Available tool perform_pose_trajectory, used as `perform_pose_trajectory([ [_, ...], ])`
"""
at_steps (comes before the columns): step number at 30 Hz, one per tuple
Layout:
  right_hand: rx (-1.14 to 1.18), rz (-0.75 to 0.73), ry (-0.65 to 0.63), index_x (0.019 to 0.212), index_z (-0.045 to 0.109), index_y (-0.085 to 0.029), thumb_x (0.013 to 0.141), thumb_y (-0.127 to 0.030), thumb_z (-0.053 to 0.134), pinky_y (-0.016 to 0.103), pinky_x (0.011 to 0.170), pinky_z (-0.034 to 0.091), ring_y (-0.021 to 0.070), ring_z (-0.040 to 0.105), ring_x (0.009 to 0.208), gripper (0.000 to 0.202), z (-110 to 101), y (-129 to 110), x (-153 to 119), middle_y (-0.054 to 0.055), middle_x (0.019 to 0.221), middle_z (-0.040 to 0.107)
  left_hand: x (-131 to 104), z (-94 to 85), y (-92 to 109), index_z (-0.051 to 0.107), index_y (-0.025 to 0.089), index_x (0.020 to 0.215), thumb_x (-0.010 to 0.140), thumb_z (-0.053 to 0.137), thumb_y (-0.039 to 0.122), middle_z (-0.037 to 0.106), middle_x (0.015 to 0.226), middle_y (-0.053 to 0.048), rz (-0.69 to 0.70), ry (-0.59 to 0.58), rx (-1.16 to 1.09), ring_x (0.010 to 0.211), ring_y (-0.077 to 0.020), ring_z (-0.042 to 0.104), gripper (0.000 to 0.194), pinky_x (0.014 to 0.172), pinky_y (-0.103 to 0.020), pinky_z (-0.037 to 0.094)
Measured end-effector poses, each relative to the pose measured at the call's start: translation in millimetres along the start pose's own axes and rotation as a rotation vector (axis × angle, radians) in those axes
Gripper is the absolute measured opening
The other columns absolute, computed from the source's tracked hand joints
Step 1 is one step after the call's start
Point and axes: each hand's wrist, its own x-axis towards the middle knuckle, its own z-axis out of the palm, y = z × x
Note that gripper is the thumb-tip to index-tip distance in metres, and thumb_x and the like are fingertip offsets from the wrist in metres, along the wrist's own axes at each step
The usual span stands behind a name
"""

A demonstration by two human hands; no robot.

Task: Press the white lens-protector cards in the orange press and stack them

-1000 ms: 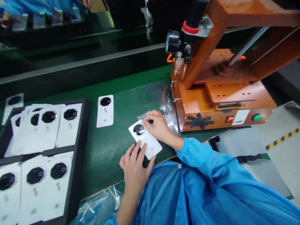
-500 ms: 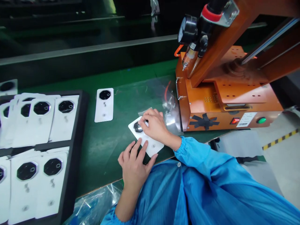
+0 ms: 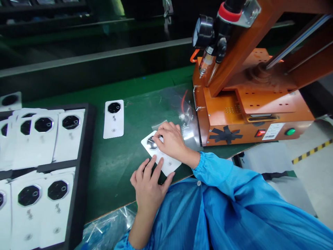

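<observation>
A white phone back cover (image 3: 170,162) with a dark, shiny octagonal camera piece (image 3: 151,142) lies slanted on the green bench mat in front of me. My right hand (image 3: 170,139) rests over its upper right part, fingers curled and thumb and forefinger together at the edge of the camera piece. Whatever may be between those fingertips is hidden. My left hand (image 3: 149,184) has its fingers spread, with the tips on the cover's lower left edge. A second white phone back cover (image 3: 113,126) lies flat and apart, further left.
On the left, a black divided tray (image 3: 87,139) holds several overlapping white covers. At right stands an orange press (image 3: 223,119) with a pressure gauge (image 3: 203,31) and lit switches. Clear plastic film (image 3: 166,100) lies on the green mat (image 3: 109,166) beside the press.
The view has shifted slightly. Both hands keep nearly the same place on the cover, and the right hand's fingers have moved only a little at the camera piece.
</observation>
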Motion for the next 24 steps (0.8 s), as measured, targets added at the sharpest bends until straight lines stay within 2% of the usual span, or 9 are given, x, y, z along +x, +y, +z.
perform_pose_trajectory([
  [9,-0.170,-0.137,0.070,0.089,0.074,-0.022,0.103,-0.029,0.053,0.040,0.083,0.029,0.0215,0.051,0.097,0.027,-5,1,-9,0.005,0.104,0.067,-1,-1.0,-1,0.066,0.026,0.130,0.086,0.074,0.049,0.068,0.136,-0.010,0.003,-0.011,-0.007,0.125,-0.0327,0.058,0.050,0.100,-0.047,0.035],
  [13,-0.212,-0.176,0.066,0.116,0.070,-0.020,0.103,-0.026,0.049,0.041,0.084,0.032,0.0244,0.053,0.102,0.025,-24,-5,-19,0.009,0.117,0.066,-2,-0.2,0,0.064,0.026,0.132,0.087,0.073,0.048,0.066,0.138,-0.011,0.000,-0.040,-0.015,0.127,-0.0332,0.056,0.051,0.101,-0.048,0.034],
  [15,-0.207,-0.242,-0.007,0.125,0.065,-0.019,0.101,-0.021,0.049,0.041,0.084,0.035,0.0249,0.054,0.104,0.029,-40,-8,-31,0.010,0.122,0.066,-2,-0.2,0,0.064,0.025,0.132,0.087,0.073,0.047,0.065,0.140,-0.012,-0.001,-0.054,-0.015,0.128,-0.0338,0.056,0.050,0.102,-0.049,0.034],
  [18,-0.198,-0.386,-0.228,0.132,0.060,-0.018,0.096,-0.011,0.049,0.040,0.087,0.040,0.0245,0.057,0.108,0.038,-64,-9,-57,0.010,0.123,0.067,-2,-2.9,-2,0.064,0.025,0.131,0.088,0.072,0.045,0.065,0.141,-0.012,0.022,-0.046,-0.017,0.128,-0.0338,0.057,0.048,0.102,-0.049,0.036],
  [20,-0.191,-0.461,-0.321,0.138,0.055,-0.016,0.094,-0.011,0.052,0.040,0.092,0.043,0.0247,0.058,0.114,0.044,-72,-6,-73,0.011,0.125,0.067,1,-6.7,-6,0.064,0.024,0.131,0.088,0.073,0.043,0.067,0.137,-0.012,0.073,-0.026,-0.031,0.125,-0.0318,0.060,0.048,0.101,-0.047,0.037],
  [22,-0.191,-0.504,-0.315,0.139,0.054,-0.015,0.096,-0.016,0.055,0.041,0.095,0.045,0.0255,0.059,0.118,0.043,-72,-2,-86,0.013,0.126,0.067,4,-11.0,-10,0.064,0.022,0.130,0.088,0.074,0.039,0.071,0.132,-0.013,0.133,0.010,-0.056,0.116,-0.0285,0.066,0.047,0.101,-0.045,0.039],
  [24,-0.201,-0.532,-0.238,0.134,0.058,-0.016,0.099,-0.022,0.055,0.040,0.094,0.047,0.0248,0.061,0.116,0.035,-65,2,-94,0.013,0.121,0.070,7,-14.3,-14,0.065,0.021,0.127,0.087,0.075,0.036,0.074,0.126,-0.012,0.180,0.052,-0.091,0.106,-0.0259,0.070,0.044,0.101,-0.044,0.041],
])
